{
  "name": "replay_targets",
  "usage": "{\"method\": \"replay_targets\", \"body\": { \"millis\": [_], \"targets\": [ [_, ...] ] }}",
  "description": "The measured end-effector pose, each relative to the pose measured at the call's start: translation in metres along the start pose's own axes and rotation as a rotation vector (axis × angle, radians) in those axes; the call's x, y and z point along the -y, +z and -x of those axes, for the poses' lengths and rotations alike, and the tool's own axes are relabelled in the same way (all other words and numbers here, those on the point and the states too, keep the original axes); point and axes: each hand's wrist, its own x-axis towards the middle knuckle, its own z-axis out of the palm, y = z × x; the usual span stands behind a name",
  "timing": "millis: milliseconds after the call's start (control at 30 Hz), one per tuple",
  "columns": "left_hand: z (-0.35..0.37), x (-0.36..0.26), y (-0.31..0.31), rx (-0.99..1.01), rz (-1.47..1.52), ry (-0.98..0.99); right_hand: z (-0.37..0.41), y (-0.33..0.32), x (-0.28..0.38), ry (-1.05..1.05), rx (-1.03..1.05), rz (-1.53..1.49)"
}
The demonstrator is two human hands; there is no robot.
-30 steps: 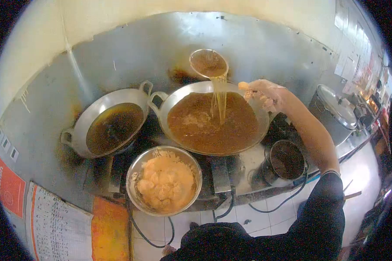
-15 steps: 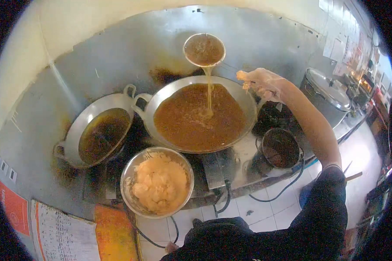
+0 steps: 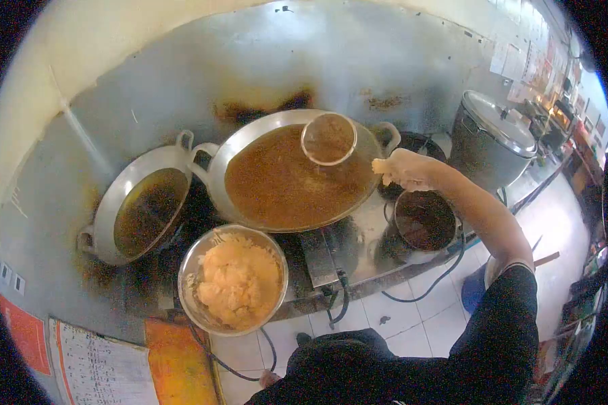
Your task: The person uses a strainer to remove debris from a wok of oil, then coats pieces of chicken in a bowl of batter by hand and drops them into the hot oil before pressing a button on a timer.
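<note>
My right hand (image 3: 407,170), its fingertips coated in pale orange batter, is closed at the right side of a large two-handled wok (image 3: 246,135). It grips a round ladle (image 3: 329,137), whose thin handle hardly shows. The ladle's bowl hangs tilted over the brown oil (image 3: 284,179) in the wok. Of my left hand (image 3: 269,379) only a small part shows low in the view, beside my dark clothing; its fingers are hidden. Front left of the wok is a metal bowl (image 3: 186,297) heaped with thick orange batter (image 3: 240,280).
A smaller wok (image 3: 107,223) with dark oil stands at left. A dark-filled pot (image 3: 425,219) sits near my right forearm, with a large lidded pot (image 3: 490,145) behind. Hoses (image 3: 429,293) hang at the counter's front. A handwritten sheet (image 3: 101,364) lies at lower left.
The ladle has come down and toward me, from high above the wok's far rim to over the oil. The oil stream from it has stopped. My right hand has lowered.
</note>
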Motion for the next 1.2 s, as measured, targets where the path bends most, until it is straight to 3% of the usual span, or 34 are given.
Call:
{"method": "replay_targets", "body": {
  "millis": [133,267,367,400,500,533,633,700,767,867,967,1000,1133,1200],
  "targets": [
    [-0.002,-0.010,-0.007,0.008,-0.043,0.028,0.043,0.006,0.009,0.147,0.034,-0.138],
    [-0.008,-0.022,-0.013,0.025,-0.083,0.067,0.069,0.002,-0.009,0.241,0.161,-0.528],
    [-0.010,-0.030,-0.010,0.010,-0.079,0.082,0.098,-0.009,-0.026,0.194,0.021,-0.522],
    [-0.010,-0.031,-0.008,0.003,-0.077,0.086,0.115,-0.010,-0.022,0.224,-0.127,-0.297],
    [-0.010,-0.040,-0.002,-0.018,-0.073,0.100,0.134,-0.027,-0.084,-0.654,-0.452,0.789],
    [-0.009,-0.045,0.000,-0.019,-0.074,0.104,0.152,-0.030,-0.093,-0.601,-0.443,0.799],
    [-0.008,-0.056,0.011,0.009,-0.094,0.121,0.182,-0.020,-0.173,-0.419,-0.719,1.157],
    [-0.008,-0.067,0.018,0.029,-0.117,0.133,0.211,-0.004,-0.209,0.024,-0.575,1.314],
    [-0.007,-0.076,0.029,0.057,-0.137,0.141,0.227,-0.005,-0.224,0.420,-0.453,1.123],
    [0.000,-0.089,0.044,0.082,-0.159,0.153,0.235,-0.006,-0.294,0.189,-0.435,1.009],
    [0.008,-0.097,0.053,0.094,-0.151,0.168,0.240,-0.007,-0.243,0.382,-0.373,1.006],
    [0.010,-0.099,0.058,0.091,-0.140,0.175,0.239,-0.010,-0.247,0.413,-0.465,0.971],
    [0.021,-0.109,0.063,0.011,-0.017,0.172,0.230,-0.024,-0.268,0.250,-0.515,0.987],
    [0.032,-0.112,0.062,-0.091,0.110,0.142,0.236,-0.018,-0.217,0.360,-0.508,0.903]
  ]
}}
